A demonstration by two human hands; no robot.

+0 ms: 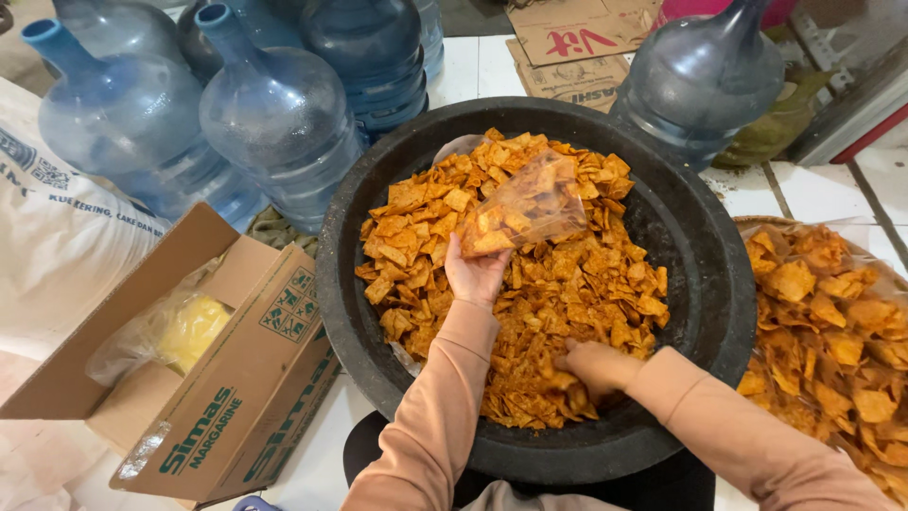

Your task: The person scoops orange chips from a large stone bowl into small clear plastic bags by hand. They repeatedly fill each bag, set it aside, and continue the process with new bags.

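White floor tiles carry a black basin (681,237); left hand (476,274) grips a plastic bag (525,210) slanting up-right, right hand (594,365) buried in chips (558,293), grasp unclear.

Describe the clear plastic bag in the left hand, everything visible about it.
The plastic bag is small, thin and transparent, slightly crumpled and glossy. It is partly filled with orange-red square chips, the same kind as the pile of chips beneath it. The left hand grips it at its lower left end, holding it tilted up to the right just above the pile in the big black basin. Whether its far end touches the chips cannot be told. The right hand is apart from it, buried in the chips nearer the person.
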